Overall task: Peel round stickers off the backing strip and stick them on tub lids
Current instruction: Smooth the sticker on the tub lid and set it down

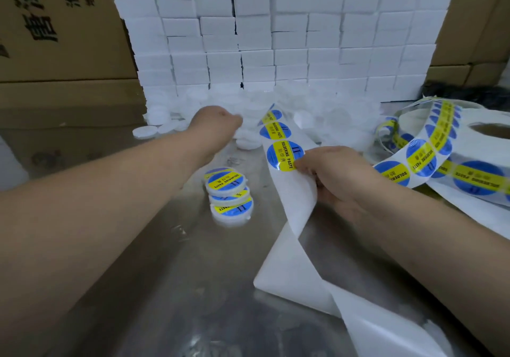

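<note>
A white backing strip [292, 213] runs from the far tubs toward me and curls over the table's near edge. Round blue-and-yellow stickers sit on it; the nearest sticker [284, 153] has its lower edge lifted, and my right hand [334, 174] pinches that edge while holding the strip. My left hand [218, 120] reaches far forward into the heap of plain white tubs [248, 136], fingers curled there; what they hold is hidden and blurred. Three tubs with stickers on their lids [229, 196] lie overlapping on the steel table.
A big sticker roll [441, 152] with loose loops lies at the right. A wall of stacked white boxes [276, 33] stands behind the tub heap, with cardboard cartons [55, 25] on both sides. The steel table [165, 287] stretches toward me.
</note>
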Demonstrator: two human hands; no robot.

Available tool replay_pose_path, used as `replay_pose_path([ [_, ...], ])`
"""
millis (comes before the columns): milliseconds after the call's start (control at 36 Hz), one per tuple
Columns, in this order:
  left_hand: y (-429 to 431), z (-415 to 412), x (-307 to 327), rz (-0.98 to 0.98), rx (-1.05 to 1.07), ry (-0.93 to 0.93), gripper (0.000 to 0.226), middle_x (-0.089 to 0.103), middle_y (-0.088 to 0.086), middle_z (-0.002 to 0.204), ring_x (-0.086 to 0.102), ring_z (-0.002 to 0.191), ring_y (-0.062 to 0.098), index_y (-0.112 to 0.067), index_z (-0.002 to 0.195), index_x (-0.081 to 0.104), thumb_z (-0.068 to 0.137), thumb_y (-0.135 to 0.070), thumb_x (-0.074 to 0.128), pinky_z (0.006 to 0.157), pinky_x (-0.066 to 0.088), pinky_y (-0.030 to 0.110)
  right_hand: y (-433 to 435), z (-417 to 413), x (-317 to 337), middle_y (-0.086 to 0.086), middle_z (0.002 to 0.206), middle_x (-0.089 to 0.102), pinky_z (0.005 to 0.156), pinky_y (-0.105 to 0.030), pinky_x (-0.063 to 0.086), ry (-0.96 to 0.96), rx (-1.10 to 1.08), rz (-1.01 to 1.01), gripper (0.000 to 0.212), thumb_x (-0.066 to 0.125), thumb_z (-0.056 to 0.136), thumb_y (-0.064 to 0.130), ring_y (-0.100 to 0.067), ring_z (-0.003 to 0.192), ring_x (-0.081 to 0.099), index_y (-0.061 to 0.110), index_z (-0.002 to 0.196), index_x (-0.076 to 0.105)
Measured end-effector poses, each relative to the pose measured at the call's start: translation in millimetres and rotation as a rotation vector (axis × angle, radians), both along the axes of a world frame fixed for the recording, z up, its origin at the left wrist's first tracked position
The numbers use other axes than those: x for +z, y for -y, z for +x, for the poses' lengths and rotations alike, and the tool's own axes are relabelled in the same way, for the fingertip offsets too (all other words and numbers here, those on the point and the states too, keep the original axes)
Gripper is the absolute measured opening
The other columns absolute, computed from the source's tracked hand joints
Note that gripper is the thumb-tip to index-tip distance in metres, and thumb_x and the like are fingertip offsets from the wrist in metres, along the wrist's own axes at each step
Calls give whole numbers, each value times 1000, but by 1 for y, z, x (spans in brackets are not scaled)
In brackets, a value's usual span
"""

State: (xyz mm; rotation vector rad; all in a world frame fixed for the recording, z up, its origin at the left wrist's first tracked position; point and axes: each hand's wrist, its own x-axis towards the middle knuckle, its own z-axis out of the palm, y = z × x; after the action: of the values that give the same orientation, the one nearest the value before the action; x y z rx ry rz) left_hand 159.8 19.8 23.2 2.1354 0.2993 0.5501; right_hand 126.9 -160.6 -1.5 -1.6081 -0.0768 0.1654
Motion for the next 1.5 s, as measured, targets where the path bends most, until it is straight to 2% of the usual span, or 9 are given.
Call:
replay_pose_path([
  [167, 24, -62, 20, -689, -69, 200, 12, 55, 1, 79, 58, 71, 19, -19, 75, 49, 86, -18, 45, 63, 50, 26, -2, -2, -3, -12, 81, 68, 64, -27, 50, 96, 108, 48, 13, 58, 86, 7, -19, 70, 59, 8, 76, 64],
  [278, 37, -93, 10, -323, -129, 241, 18, 61, -3, 91, 50, 72, 15, -34, 86, 46, 89, -20, 36, 50, 39, 15, -5, -6, -4, -6, 75, 69, 61, -23, 56, 164, 145, 67, 20, 57, 90, 14, -15, 65, 63, 8, 72, 63],
  [389, 43, -100, -8, 236, -127, 232, 32, 55, -2, 100, 49, 100, 16, -32, 99, 61, 84, -39, 35, 81, 35, 24, -7, -12, -3, -9, 72, 66, 60, -22, 54, 237, 150, 51, 25, 56, 92, 18, -16, 63, 60, 6, 71, 60],
  [528, 44, -99, -16, 501, -79, 245, 27, 44, -11, 96, 44, 105, 15, -35, 104, 64, 81, -47, 55, 73, 25, 16, -7, -20, 0, -8, 67, 63, 62, -23, 54, 290, 289, 165, 27, 52, 92, 14, -15, 61, 61, 7, 68, 61],
  [694, 39, -103, -23, 452, -132, 321, 27, 45, -13, 98, 46, 108, 13, -31, 107, 65, 82, -36, 57, 83, 30, 17, -6, -26, 1, 0, 68, 69, 63, -21, 53, 356, 390, 142, 31, 47, 82, -12, -11, 65, 66, 12, 75, 66],
  [972, 38, -104, -27, 277, -144, 241, 19, 53, -18, 91, 48, 85, -5, -46, 77, 55, 64, -59, 55, 70, 33, 3, -5, -29, 3, -4, 68, 68, 57, -21, 49, 473, 329, 9, 24, 61, 80, -2, -12, 62, 61, 18, 70, 70],
  [1139, 33, -104, -28, 133, -154, 242, 13, 60, -17, 88, 53, 86, -8, -41, 73, 61, 69, -53, 58, 66, 37, 11, -4, -33, 5, 3, 64, 65, 55, -19, 45, 526, 289, -75, 26, 57, 86, 2, -7, 58, 56, 20, 71, 70],
  [1333, 21, -94, -23, -81, -27, 288, 22, 62, -22, 67, 53, 58, -16, -34, 62, 59, 84, -31, 59, 52, 36, 0, -3, -32, 7, 10, 65, 68, 49, -13, 44, 481, 211, -110, 33, 52, 84, -3, -1, 53, 58, 25, 76, 68],
  [1500, 3, -86, -20, -180, 154, 360, 27, 52, -20, 55, 45, 54, 0, -30, 61, 57, 88, -34, 55, 56, 34, 22, 0, -21, 5, 17, 92, 57, 65, -21, 44, 617, -8, -251, 48, 51, 79, -2, -13, 67, 51, 39, 104, 50],
])
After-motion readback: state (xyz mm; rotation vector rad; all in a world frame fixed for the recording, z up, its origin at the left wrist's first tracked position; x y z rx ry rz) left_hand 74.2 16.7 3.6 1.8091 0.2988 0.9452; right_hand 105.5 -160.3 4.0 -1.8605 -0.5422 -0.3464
